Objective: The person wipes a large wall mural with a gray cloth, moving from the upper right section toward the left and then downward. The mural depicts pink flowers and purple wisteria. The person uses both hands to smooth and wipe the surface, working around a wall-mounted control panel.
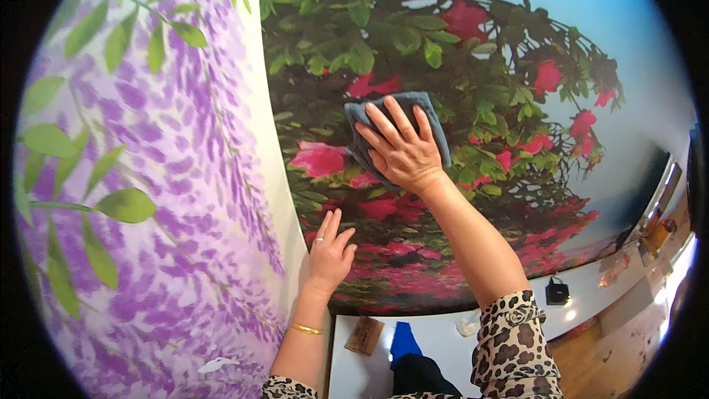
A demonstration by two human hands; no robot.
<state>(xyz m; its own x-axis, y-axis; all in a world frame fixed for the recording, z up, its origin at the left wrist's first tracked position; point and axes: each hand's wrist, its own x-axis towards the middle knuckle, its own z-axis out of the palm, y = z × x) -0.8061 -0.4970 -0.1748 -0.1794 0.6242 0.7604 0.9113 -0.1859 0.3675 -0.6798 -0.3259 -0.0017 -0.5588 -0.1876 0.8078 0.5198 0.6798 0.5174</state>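
My right hand [405,149] lies flat with spread fingers on a folded blue-grey cloth [437,122], pressing it against a large picture [399,266] of pink flowers, green leaves and blue sky. Lower and to the left, my left hand [333,257] rests by the picture's left edge, fingers apart and holding nothing. It has a ring on one finger and a gold bangle on the wrist. Both sleeves have a leopard print.
A wall with purple wisteria and green leaves [166,177] stands on the left. Below the picture runs a white surface [354,371] bearing a brown block-like item [364,336], a blue item [404,341], crumpled whitish material [468,326] and a small black box [557,292]. Wooden flooring [587,366] shows at lower right.
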